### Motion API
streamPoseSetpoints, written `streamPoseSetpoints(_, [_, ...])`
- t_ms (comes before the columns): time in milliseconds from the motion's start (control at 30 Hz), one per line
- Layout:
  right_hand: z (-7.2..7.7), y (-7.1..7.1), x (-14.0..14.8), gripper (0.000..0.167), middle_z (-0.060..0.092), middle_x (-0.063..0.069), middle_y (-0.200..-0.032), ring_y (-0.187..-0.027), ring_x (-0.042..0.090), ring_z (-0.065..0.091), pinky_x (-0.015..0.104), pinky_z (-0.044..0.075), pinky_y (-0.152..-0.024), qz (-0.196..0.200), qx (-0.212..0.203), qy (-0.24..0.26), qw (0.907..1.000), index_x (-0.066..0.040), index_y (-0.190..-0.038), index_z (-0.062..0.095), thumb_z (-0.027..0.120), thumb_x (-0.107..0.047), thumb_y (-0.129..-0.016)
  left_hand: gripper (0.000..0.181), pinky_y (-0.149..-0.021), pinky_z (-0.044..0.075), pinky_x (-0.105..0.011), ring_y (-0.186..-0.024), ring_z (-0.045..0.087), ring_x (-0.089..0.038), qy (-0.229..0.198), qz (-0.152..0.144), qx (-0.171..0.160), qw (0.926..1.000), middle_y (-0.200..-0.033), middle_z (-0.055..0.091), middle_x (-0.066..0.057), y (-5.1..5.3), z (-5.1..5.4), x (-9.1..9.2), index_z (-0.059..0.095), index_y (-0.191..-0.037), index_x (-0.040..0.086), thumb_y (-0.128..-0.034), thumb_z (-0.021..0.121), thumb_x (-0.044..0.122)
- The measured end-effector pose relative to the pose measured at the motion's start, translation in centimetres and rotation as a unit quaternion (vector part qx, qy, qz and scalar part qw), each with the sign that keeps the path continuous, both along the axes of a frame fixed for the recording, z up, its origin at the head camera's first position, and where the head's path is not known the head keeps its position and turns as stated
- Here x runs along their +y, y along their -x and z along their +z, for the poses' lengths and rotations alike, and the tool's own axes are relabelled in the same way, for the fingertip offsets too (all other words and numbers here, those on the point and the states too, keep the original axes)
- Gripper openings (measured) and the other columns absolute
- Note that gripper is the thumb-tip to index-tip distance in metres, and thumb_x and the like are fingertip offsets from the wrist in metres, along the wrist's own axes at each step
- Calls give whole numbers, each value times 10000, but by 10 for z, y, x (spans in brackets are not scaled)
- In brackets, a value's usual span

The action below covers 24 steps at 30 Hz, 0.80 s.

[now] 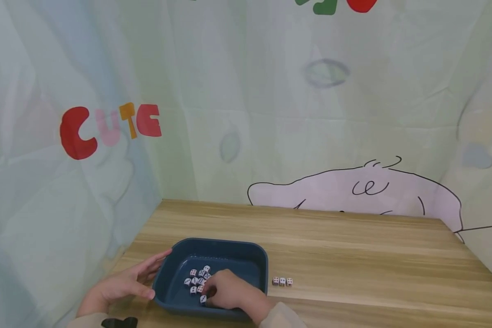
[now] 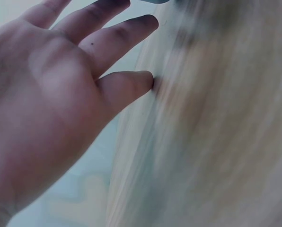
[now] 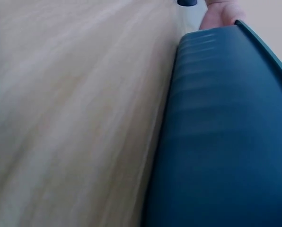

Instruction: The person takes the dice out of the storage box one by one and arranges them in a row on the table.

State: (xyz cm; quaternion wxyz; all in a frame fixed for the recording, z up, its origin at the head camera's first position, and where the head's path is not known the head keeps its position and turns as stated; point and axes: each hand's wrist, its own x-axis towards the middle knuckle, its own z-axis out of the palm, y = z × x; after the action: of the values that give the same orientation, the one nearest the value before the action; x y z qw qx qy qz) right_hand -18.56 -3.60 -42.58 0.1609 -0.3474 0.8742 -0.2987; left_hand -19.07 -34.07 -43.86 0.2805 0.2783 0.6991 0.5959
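Observation:
A dark blue rectangular tub [image 1: 252, 250] sits on the wooden table, with several white dice [image 1: 193, 272] grouped inside on its left half. My left hand [image 1: 127, 283] is at the tub's left end, its fingers spread and fairly straight along the outer wall. In the left wrist view that hand [image 2: 56, 94] has nothing in its grasp. My right hand [image 1: 231, 290] reaches over the near wall into the tub, fingers bent down among the dice. One die [image 1: 203, 299] lies by its thumb; whether it is pinched is unclear. The right wrist view shows the tub's outer wall [image 3: 216, 127].
Three dice [image 1: 282, 281] stand in a short row on the table [image 1: 352, 255], right of the tub. Printed cloth [image 1: 270, 136] hangs behind and to the left of the table. A dark object [image 1: 120, 322] shows at the left sleeve.

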Motion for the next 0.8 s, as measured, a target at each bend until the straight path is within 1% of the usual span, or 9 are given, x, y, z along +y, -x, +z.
streamPoseSetpoints(100, [1,1,4,98,650,-73,-711,-647,-29,522,148,445,-648,-148,-231,343,9990,-77,-897,747,719,-44,-810,918,-997,352,-198,-1280,406,23,38,36,-15,10000,-1562,123,-292,0,0,0,47,-1560,158,-882,663,91])
streamPoseSetpoints(167, [2,2,6,90,629,-80,-693,-635,-23,512,153,442,-636,-221,-298,511,9980,-70,-886,742,719,-40,-805,920,-998,352,-199,-1279,403,23,65,60,-31,10000,-1550,87,-331,0,1,1,48,-1560,158,-880,665,92])
streamPoseSetpoints(267, [4,3,10,86,614,-92,-686,-625,-22,509,157,440,-615,-315,-328,694,9966,-59,-887,740,726,-45,-803,922,-993,354,-197,-1268,397,27,108,105,-49,9999,-1544,73,-345,-1,2,1,55,-1561,166,-877,669,99])
streamPoseSetpoints(400, [12,5,20,110,637,-83,-732,-660,-17,534,165,456,-632,-419,-450,964,9934,-41,-920,738,732,-49,-810,932,-991,350,-193,-1262,387,40,128,94,-22,9999,-1532,35,-370,-1,2,2,38,-1560,151,-877,670,94])
streamPoseSetpoints(500, [22,7,30,114,645,-77,-763,-689,-9,546,175,466,-653,-483,-399,1104,9919,-40,-937,734,730,-61,-825,938,-990,346,-191,-1264,380,44,128,82,-7,9999,-1528,15,-375,0,2,3,31,-1559,148,-874,669,85])
streamPoseSetpoints(633, [32,12,47,123,645,-63,-771,-679,-3,546,185,469,-644,-530,-213,1261,9904,-36,-955,728,721,-72,-838,933,-990,349,-192,-1266,383,45,91,82,-13,9999,-1531,25,-372,-1,2,4,39,-1561,157,-873,665,76])
streamPoseSetpoints(800, [42,16,67,136,636,-30,-794,-681,43,545,205,469,-628,-630,-226,1405,9878,-19,-979,714,702,-68,-853,923,-993,352,-192,-1271,393,50,12,54,-17,10000,-1540,48,-354,-2,2,3,45,-1562,163,-878,656,62])
